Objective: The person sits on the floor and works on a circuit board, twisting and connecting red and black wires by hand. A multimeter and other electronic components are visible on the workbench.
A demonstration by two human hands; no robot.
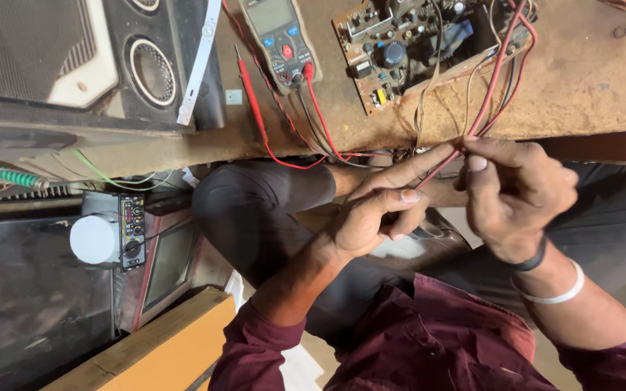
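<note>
Both your hands are pinching the thin red and black wires (488,94), left hand (382,210) beside right hand (512,192); beyond your grip, tugging could be straining solder joints on the brown circuit board (400,54).

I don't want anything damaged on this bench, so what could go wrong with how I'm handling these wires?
Both the left hand and right hand pinch the red and black wires running taut to the circuit board by the bench edge; a tug might drag it off. Bare wire ends could touch. The red probe lies loose nearby.
</note>
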